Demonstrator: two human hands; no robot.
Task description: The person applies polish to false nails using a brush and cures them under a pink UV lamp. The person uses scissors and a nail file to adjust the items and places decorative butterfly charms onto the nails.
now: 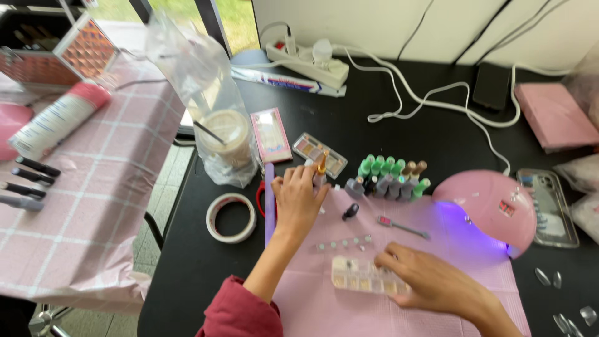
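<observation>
Fingers of your left hand point(298, 198) close around a small bottle point(320, 170) with a gold, pointed cap, held upright at the far edge of the pink mat point(324, 306). Your right hand point(430, 284) rests curled on a clear compartment box point(362, 278) of pale nail tips; you can't tell whether it grips. Beside the bottle stands a cluster of polish bottles point(390, 178).
</observation>
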